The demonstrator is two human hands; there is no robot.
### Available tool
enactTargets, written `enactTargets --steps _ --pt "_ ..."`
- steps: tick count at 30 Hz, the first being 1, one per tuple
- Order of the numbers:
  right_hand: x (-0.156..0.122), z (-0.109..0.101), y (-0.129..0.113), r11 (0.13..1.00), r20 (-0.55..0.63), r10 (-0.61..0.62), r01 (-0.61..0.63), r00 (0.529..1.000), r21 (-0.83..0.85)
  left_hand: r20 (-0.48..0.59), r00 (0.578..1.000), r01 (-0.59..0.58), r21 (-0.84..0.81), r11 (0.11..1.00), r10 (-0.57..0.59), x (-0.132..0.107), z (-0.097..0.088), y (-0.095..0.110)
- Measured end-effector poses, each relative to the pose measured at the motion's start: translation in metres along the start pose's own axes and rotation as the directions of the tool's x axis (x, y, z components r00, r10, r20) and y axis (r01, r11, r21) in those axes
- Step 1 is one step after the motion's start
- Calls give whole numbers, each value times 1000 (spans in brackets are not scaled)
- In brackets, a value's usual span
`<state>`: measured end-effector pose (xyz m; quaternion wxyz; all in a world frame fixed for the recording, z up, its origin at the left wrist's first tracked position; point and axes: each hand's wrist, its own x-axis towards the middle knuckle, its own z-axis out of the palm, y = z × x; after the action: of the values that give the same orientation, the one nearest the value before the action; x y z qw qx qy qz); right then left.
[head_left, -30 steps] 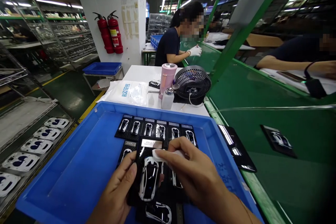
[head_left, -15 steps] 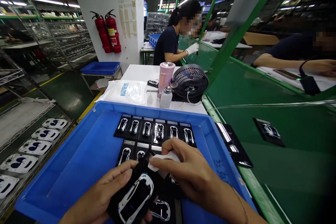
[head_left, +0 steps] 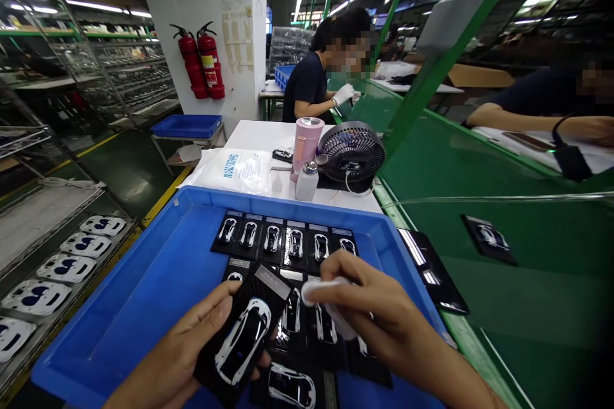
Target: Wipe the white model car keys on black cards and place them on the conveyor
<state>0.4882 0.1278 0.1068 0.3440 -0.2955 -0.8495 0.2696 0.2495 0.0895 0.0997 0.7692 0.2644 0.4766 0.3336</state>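
Observation:
My left hand (head_left: 199,332) grips a model car on a black base (head_left: 244,339) by its edges, tilted above the tray. The car is white and black, and a grey nameplate (head_left: 272,282) sits at the base's upper end. To its right, my right hand (head_left: 378,313) pinches a folded white wiping cloth (head_left: 330,297), held apart from the base. Below both hands, the blue tray (head_left: 129,287) holds several similar model cars (head_left: 272,238) in rows; my hands hide some of them.
Beyond the tray stand a pink tumbler (head_left: 306,148), a small pump bottle (head_left: 307,182), a black fan (head_left: 352,152) and a white plastic bag (head_left: 230,169). At right runs a green conveyor (head_left: 518,294) carrying one model car (head_left: 488,238). A co-worker (head_left: 307,86) sits ahead. White car bodies (head_left: 67,266) lie on the left rack.
My right hand with the cloth has moved right, off the upper end of the base, and the nameplate now shows. The held model car has shifted slightly left.

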Motion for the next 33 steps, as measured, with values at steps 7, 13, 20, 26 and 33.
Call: enactTargets --steps 7,13,20,26,33 --pt "10 30 5 986 -147 -92 69 985 -154 -6 1000 11 -39 999 -12 4 2 -10" --pt "-1 22 19 877 -75 -140 89 987 -472 -69 995 -73 -115 991 65 4 0 -4" --pt "3 19 12 991 -235 -66 36 970 -131 -70 989 -148 -296 944 133 11 5 -1" --pt "8 31 -8 992 -282 57 -21 958 127 14 979 -178 -425 888 203 19 10 -9" --pt "10 49 -9 991 -172 59 -37 983 125 -42 985 -167 -484 859 167 24 17 -15"
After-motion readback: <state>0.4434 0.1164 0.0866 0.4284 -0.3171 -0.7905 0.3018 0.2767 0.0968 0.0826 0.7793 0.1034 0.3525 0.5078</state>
